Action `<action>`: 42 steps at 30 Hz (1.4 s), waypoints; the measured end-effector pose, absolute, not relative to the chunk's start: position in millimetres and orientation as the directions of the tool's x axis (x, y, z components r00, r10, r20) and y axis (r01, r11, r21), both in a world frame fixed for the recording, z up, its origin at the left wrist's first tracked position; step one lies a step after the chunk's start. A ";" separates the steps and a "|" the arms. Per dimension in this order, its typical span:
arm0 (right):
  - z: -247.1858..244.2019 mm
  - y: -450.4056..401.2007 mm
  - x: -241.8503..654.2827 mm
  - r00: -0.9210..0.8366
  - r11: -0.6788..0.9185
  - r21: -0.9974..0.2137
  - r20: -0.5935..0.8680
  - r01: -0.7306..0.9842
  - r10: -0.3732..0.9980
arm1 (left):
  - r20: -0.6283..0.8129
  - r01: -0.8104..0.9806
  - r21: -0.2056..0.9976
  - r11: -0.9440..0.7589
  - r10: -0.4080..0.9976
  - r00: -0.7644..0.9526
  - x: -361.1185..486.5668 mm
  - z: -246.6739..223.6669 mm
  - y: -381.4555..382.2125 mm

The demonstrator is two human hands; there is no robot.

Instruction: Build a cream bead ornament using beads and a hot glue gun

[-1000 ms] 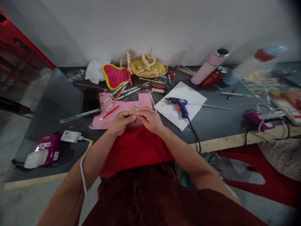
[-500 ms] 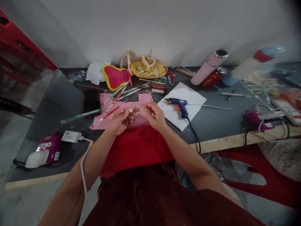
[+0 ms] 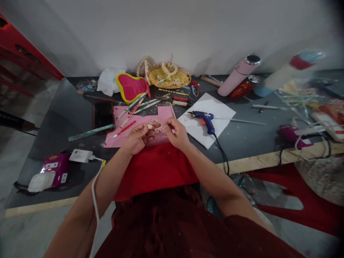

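My left hand is closed on a small piece set with pale bead-like bits, holding it above a pink sheet. Part of this piece is hidden by the fingers. Just to its right, my right hand has thumb and forefinger pressed together in a pinch; whatever is between them is too small to make out. To the right of that hand a blue hot glue gun lies on white paper, with a clear glue stick out of its back.
A yellow basket holds more pale beadwork, beside a pink and yellow shape. A pink flask and a red can stand at the back. Left are a phone, a purple power socket and a white cable.
My right hand's fingertips have come together into a pinch, slightly nearer the beaded piece. My left hand keeps its hold almost unmoved. The view has shifted slightly.
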State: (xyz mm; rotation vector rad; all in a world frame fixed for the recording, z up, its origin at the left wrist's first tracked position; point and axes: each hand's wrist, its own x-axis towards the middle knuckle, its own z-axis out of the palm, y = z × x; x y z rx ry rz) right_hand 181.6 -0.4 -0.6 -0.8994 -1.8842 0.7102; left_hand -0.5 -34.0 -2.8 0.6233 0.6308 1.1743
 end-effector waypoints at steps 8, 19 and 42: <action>-2.8 -2.7 175.8 -0.368 0.649 -0.704 0.545 0.286 0.753 | -0.046 -0.646 0.712 0.274 0.937 0.347 -1.1 -0.9 -34.1; -4.7 4.7 182.3 -0.366 0.602 -0.733 0.491 0.316 0.790 | 0.028 -0.405 0.906 0.122 0.938 0.345 3.5 -3.0 -39.1; 1.4 -3.7 179.4 -0.420 0.653 -0.752 0.566 0.091 0.710 | -0.034 -0.463 0.874 0.149 0.968 0.247 4.4 -8.8 -34.6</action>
